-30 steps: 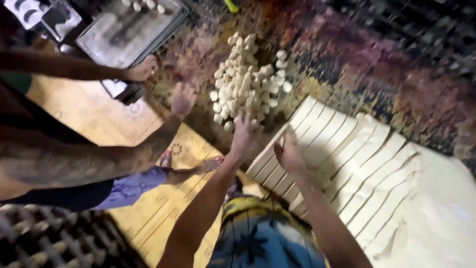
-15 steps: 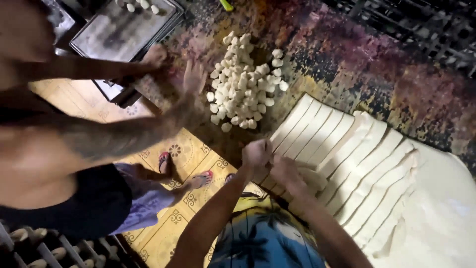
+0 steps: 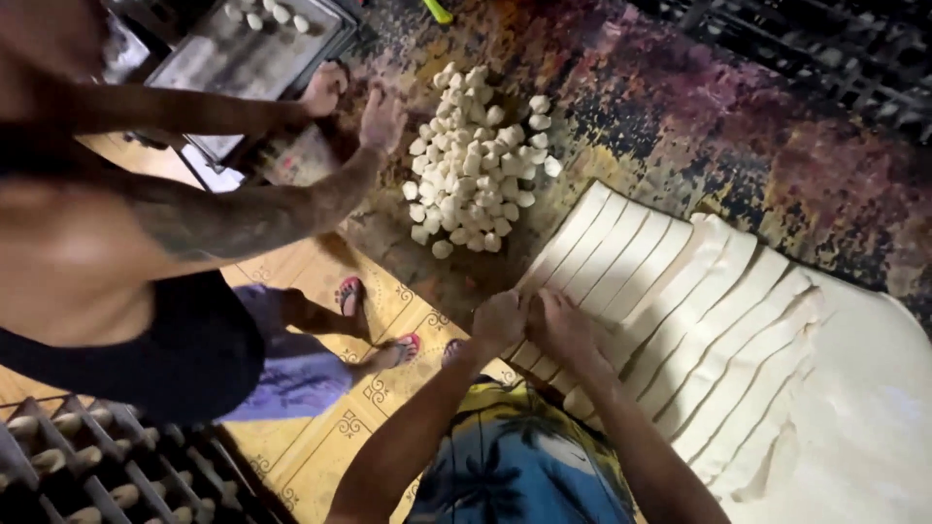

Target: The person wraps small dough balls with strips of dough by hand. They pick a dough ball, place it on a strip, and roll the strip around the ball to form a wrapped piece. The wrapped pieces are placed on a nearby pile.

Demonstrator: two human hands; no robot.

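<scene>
We closed both hands, left (image 3: 498,320) and right (image 3: 558,325), on the nearest dough strip's (image 3: 573,254) end, its long axis running away up-right.

- Left hand (image 3: 498,320) and right hand (image 3: 558,325) were drawn back from further up the dough strips (image 3: 670,291) to the near ends of the strips at the table edge.
- Both hands were brought together, now touching side by side; a second ago they were apart and spread flat.
- Fingers were curled over the end of one strip instead of lying open.
- The co-worker's hand (image 3: 383,116) was moved from the near corner of the pile of dough pieces (image 3: 476,160) up along its left side.
- The co-worker's other hand (image 3: 325,89) was kept near the baking tray (image 3: 218,58) but shifted slightly toward the pile.
</scene>
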